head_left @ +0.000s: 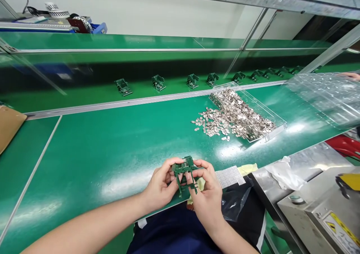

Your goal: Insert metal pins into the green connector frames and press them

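Between my two hands, just above the near edge of the green work surface, is a green plastic frame (184, 168) with thin legs pointing toward me and some small metal parts in its upper side. My left hand (160, 184) grips its left side, thumb below and fingers curled behind. On the other side my right hand (208, 186) pinches it, with the thumb in the gap between the legs. Beyond my hands, small flat metal pieces (215, 121) spill out of a tilted clear plastic tray (270, 135).
Several similar green assemblies (158, 82) stand in a row on the belt (95, 93) behind a metal rail. A stack of clear trays (323, 96) lies at right near another person's hand (350, 75). A metal machine (317, 209) stands at lower right, a cardboard piece (9, 126) at left.
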The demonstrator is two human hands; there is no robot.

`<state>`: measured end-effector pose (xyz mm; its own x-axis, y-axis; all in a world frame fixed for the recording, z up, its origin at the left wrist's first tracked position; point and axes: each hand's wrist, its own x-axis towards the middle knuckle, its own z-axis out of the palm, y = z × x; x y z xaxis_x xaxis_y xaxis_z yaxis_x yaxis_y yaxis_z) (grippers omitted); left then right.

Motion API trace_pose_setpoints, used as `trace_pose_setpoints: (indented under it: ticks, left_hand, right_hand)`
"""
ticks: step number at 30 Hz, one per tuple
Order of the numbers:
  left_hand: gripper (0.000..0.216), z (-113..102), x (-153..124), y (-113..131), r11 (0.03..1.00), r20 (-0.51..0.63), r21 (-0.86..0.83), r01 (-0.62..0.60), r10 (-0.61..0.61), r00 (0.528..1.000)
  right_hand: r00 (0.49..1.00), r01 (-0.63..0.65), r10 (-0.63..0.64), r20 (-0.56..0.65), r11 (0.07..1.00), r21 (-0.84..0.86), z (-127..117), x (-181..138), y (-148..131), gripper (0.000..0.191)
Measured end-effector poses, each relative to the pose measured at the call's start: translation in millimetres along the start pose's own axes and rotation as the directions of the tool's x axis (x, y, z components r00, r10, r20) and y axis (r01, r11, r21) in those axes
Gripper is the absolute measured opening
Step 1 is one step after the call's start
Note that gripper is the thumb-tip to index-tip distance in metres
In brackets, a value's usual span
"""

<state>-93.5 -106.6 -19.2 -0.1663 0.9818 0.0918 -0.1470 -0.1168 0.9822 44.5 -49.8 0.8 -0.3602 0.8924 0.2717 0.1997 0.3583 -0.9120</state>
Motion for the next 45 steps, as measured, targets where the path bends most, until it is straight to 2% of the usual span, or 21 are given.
trace_pose_setpoints:
  ticks: [4, 7, 11, 15, 24, 30, 33, 35, 37, 39, 41, 42, 45]
  left_hand:
    - [0.024, 1.7, 0.3, 5.1, 1.0, -0.033, 0.019, 0.017, -0.017, 0.999]
    - [0.024, 2.5, -0.1, 8.4, 0.999, -0.059, 0.023, 0.043, -0.042, 0.997]
    - [0.024, 2.9, -1.7, 10.3, 0.998, -0.071, 0.022, 0.066, -0.065, 0.995]
    - [0.024, 2.7, -3.2, 11.0, 0.996, -0.086, 0.032, 0.082, -0.079, 0.993]
    - [0.025, 5.8, -5.9, 13.1, 0.994, -0.075, 0.061, 0.093, -0.088, 0.993]
    - [0.023, 18.9, -10.1, 12.1, 0.986, -0.067, 0.145, 0.086, -0.077, 0.995]
    - [0.024, 33.3, -8.0, 14.2, 0.984, -0.017, 0.162, 0.078, -0.076, 0.997]
    - [0.023, 47.5, 0.4, 16.7, 0.985, 0.009, 0.152, 0.088, -0.09, 0.996]
    - [0.023, 66.4, 15.7, 17.9, 0.989, -0.014, 0.118, 0.09, -0.089, 0.996]
    - [0.027, 89.8, 36.7, 15.2, 0.995, -0.051, 0.07, 0.066, -0.062, 0.997]
    - [0.03, 115.5, 60.5, 7.1, 0.999, -0.041, 0.021, 0.036, -0.035, 0.999]
    - [0.031, 128.0, 72.0, 1.0, 1.0, -0.02, -0.003, 0.024, -0.024, 1.0]
    - [0.033, 157.9, 99.4, -21.7, 0.999, 0.045, -0.039, -0.029, 0.031, 0.999]
  right_hand:
    - [1.0, -0.019, 0.018, 0.026, 0.998, 0.061, 0.5, -0.9, -2.1, 0.01]
    - [0.995, -0.092, 0.083, 0.061, 0.98, 0.174, 1.4, -2.2, -1.6, 0.006]
    - [0.974, -0.224, 0.203, 0.097, 0.915, 0.336, 4.8, -3.2, -1.8, 0.01]
    - [0.96, -0.278, 0.259, 0.105, 0.846, 0.456, 7.8, -2.3, -5.0, 0.014]
    - [0.951, -0.294, 0.301, 0.074, 0.804, 0.517, 5.7, -5.1, -6.6, 0.019]
    - [0.939, -0.314, 0.34, 0.047, 0.796, 0.517, -5.5, -14.0, -8.8, 0.019]
    - [0.944, -0.28, 0.331, -0.014, 0.818, 0.502, -22.9, -25.2, -7.8, 0.017]
    - [0.941, -0.23, 0.32, -0.112, 0.846, 0.482, -38.2, -36.9, 0.9, 0.014]
    - [0.904, -0.22, 0.353, -0.241, 0.868, 0.446, -54.4, -49.9, 18.4, 0.015]
    - [0.83, -0.28, 0.451, -0.329, 0.847, 0.453, -68.9, -59.7, 41.8, 0.021]
    - [0.762, -0.348, 0.552, -0.338, 0.79, 0.506, -79.1, -62.7, 64.7, 0.03]
    - [0.746, -0.365, 0.581, -0.325, 0.766, 0.529, -82.1, -61.4, 73.8, 0.034]
    - [0.754, -0.353, 0.58, -0.307, 0.753, 0.556, -84.0, -50.4, 88.4, 0.036]
